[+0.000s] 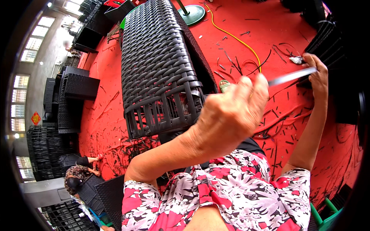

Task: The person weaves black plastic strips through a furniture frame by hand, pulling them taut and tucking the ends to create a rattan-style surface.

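My left hand is raised in front of me, its fingers closed on a flat, shiny pale-grey strip, blurred along its length. The strip runs right to my right hand, held farther out with bent fingers. Whether those fingers grip the strip's end or another thing, I cannot make out. Close to their tips shows a small crumpled silvery-white thing. Left of my hands stands a dark woven rattan furniture piece. Its weave is tight above, while open uprights and gaps show along the near lower edge.
Red floor covering carries scattered dark strip scraps. A yellow cord runs past a round green base. Stacked dark woven furniture lines the left. Another person works at lower left; green furniture legs stand at lower right.
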`<action>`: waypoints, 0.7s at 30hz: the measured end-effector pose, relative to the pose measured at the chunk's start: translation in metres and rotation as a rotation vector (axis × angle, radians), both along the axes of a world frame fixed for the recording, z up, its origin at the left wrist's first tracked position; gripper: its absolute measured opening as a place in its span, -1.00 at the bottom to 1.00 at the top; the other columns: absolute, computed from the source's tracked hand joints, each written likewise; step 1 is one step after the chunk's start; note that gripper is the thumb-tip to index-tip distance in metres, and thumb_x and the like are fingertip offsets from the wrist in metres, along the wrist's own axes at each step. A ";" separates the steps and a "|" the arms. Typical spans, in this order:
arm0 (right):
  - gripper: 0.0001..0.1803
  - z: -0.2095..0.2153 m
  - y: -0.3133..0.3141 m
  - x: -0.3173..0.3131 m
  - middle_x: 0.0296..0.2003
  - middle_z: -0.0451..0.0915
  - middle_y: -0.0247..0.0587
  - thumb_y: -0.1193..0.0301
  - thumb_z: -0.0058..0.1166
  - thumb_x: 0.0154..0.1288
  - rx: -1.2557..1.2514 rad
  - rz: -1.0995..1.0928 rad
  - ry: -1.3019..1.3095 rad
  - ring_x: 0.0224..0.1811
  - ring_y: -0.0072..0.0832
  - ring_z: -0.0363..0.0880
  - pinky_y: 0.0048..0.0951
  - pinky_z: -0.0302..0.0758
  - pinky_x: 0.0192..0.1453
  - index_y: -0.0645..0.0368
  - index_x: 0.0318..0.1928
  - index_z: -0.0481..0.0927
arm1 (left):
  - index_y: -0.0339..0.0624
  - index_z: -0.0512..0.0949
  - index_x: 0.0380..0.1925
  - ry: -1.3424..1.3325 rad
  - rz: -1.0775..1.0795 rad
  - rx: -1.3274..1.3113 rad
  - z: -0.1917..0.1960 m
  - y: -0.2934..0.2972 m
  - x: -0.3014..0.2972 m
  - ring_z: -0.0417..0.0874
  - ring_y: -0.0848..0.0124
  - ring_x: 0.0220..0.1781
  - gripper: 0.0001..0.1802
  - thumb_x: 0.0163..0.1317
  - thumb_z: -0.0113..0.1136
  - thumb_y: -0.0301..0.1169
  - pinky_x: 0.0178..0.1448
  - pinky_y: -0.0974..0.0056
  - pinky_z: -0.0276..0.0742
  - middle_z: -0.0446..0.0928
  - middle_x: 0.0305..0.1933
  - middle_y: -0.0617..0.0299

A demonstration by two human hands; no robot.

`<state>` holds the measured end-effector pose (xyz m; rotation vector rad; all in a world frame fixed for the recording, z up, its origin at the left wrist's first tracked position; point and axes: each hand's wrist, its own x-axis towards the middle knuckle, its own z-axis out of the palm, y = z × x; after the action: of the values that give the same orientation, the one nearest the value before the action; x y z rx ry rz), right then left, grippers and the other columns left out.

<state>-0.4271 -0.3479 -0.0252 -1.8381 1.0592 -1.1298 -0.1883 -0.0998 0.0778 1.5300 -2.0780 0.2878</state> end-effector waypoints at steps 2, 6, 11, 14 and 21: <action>-0.65 -0.012 -0.016 -0.035 -0.16 0.62 -0.22 0.24 0.05 0.37 0.426 -0.030 -0.343 -0.19 -0.54 0.62 -0.57 0.57 -0.23 0.24 0.00 0.54 | -0.48 0.48 -0.06 -0.177 -0.030 0.072 -0.012 0.007 -0.009 0.63 0.19 -0.35 -0.58 0.03 0.14 -0.50 -0.41 0.31 0.54 0.55 -0.21 -0.10; -0.74 0.043 -0.003 -0.032 -0.16 0.63 -0.24 0.42 0.01 0.35 -0.326 -0.314 0.010 -0.06 -0.50 0.58 -0.47 0.48 0.07 0.21 0.00 0.58 | -0.48 0.47 -0.05 -0.227 -0.095 0.144 -0.020 0.007 -0.024 0.50 0.04 0.06 -0.54 0.02 0.16 -0.43 -0.02 0.13 0.47 0.47 -0.01 -0.20; -0.54 0.108 0.078 0.077 -0.23 0.60 -0.08 0.66 0.01 -0.08 -1.128 0.197 0.614 -0.03 -0.20 0.55 -0.30 0.44 0.16 0.22 -0.06 0.58 | -0.52 0.20 0.21 0.469 -0.136 0.049 -0.032 0.010 -0.029 0.40 -0.03 0.21 -0.22 0.13 0.27 -0.21 0.24 0.08 0.34 0.34 0.16 -0.27; -0.48 0.105 0.118 0.097 -0.28 0.56 -0.10 0.58 0.08 -0.04 -0.998 0.374 0.686 -0.03 -0.17 0.54 -0.23 0.45 0.15 0.24 0.06 0.51 | -0.51 -0.23 0.34 1.005 -0.205 0.138 -0.028 -0.005 -0.032 0.32 -0.12 0.27 0.16 0.11 0.27 0.05 0.33 0.09 0.25 0.13 0.30 -0.37; -0.38 0.116 0.134 0.106 -0.05 0.56 -0.07 0.58 0.09 -0.02 -0.753 0.466 0.339 0.04 -0.15 0.53 -0.26 0.55 -0.01 0.12 0.17 0.46 | -0.17 -0.07 0.36 1.755 -0.315 0.396 -0.024 -0.008 -0.043 0.44 0.62 -0.40 -0.18 0.26 0.23 -0.36 -0.34 0.55 0.36 0.48 -0.29 0.27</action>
<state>-0.3214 -0.2135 0.0912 -2.7569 0.3135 -1.0136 -0.2311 -0.1077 0.0543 0.8319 -0.8168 -1.2077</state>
